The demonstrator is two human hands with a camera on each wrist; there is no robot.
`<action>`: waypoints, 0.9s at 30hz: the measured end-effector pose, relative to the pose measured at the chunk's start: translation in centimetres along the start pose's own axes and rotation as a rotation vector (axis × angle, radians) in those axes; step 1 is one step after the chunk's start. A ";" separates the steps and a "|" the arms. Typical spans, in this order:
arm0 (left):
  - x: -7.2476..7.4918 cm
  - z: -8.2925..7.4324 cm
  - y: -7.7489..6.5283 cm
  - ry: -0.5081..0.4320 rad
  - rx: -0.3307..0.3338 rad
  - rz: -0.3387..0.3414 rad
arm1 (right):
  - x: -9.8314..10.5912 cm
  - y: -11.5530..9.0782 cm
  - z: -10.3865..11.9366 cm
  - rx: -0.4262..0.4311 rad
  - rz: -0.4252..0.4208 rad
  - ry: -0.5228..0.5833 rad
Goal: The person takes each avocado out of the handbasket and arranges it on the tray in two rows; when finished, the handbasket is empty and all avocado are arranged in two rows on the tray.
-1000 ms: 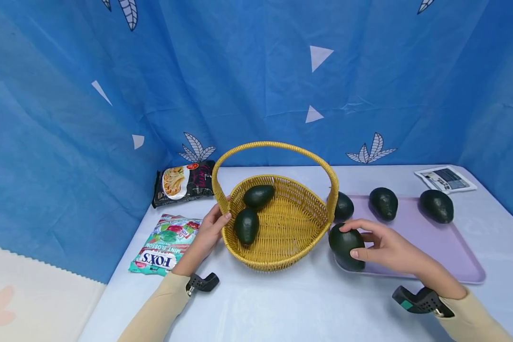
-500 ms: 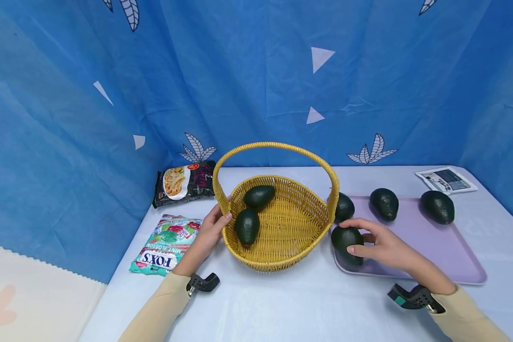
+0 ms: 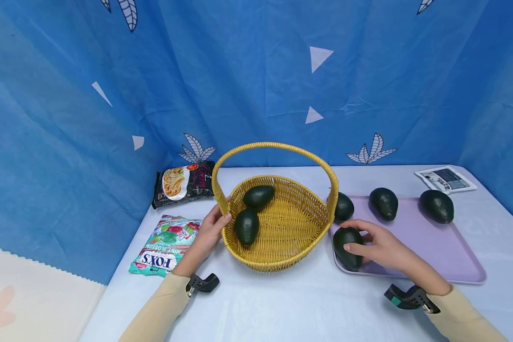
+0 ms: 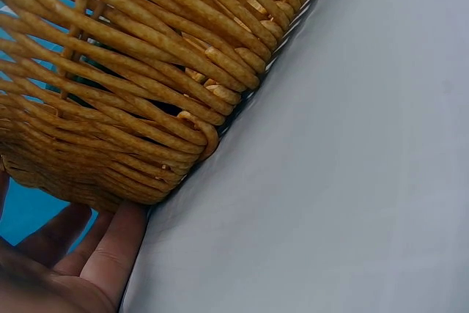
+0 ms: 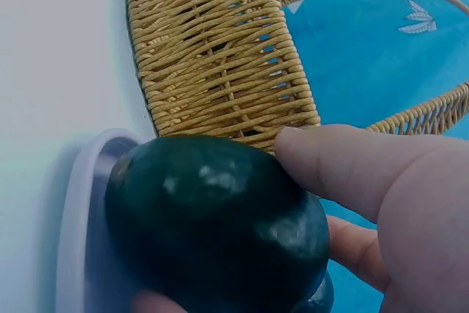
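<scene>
A golden woven basket point(image 3: 290, 223) with a tall arched handle stands mid-table, two dark green avocados point(image 3: 247, 227) lying in its left side. My left hand point(image 3: 209, 232) holds the basket's left side, thumb at the rim; in the left wrist view its fingers point(image 4: 117, 247) reach against the outer weave. My right hand point(image 3: 378, 242) grips another avocado point(image 3: 346, 251) between thumb and fingers at the front left corner of a lilac tray point(image 3: 423, 247). In the right wrist view that avocado point(image 5: 212, 225) fills the lower middle, beside the tray's rim. Whether it touches the tray is unclear.
Three more avocados point(image 3: 384, 204) lie along the back of the tray, the leftmost partly behind the basket handle. At left are a black food packet point(image 3: 184, 183) and a FOX'S candy bag point(image 3: 166, 244). A white sachet point(image 3: 445, 179) lies back right, before a blue curtain point(image 3: 256, 85).
My right hand has shifted slightly left and the avocado in it now sits lower, inside the tray's front left corner, whose rim has come into view. The left hand and basket stay put.
</scene>
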State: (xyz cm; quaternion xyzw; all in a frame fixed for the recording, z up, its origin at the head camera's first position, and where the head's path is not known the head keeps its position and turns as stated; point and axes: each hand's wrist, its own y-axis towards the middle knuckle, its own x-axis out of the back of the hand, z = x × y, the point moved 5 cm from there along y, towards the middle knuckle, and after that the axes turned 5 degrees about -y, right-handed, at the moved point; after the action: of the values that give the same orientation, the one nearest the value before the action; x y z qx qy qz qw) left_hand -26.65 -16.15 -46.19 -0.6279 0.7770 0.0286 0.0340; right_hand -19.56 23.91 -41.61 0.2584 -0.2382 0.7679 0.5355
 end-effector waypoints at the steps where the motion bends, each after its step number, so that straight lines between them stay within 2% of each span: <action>1: 0.0 0.0 0.0 0.000 0.000 0.001 | 0.0 0.0 0.0 -0.011 0.003 0.002; 8: 0.0 0.0 0.0 -0.001 0.002 -0.005 | -0.1 -0.1 0.0 -0.037 0.017 -0.017; 17: 0.0 -0.1 0.0 -0.002 0.003 -0.003 | 0.3 0.0 -0.2 -0.058 -0.010 -0.079; 27: -0.1 -0.1 -0.1 -0.012 0.006 -0.009 | 0.3 0.1 -0.1 0.054 -0.029 -0.058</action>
State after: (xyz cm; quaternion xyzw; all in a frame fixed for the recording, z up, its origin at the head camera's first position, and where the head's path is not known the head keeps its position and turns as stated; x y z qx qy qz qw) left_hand -26.59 -16.10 -46.06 -0.6312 0.7740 0.0297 0.0405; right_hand -19.78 24.12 -41.53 0.2985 -0.2289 0.7583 0.5324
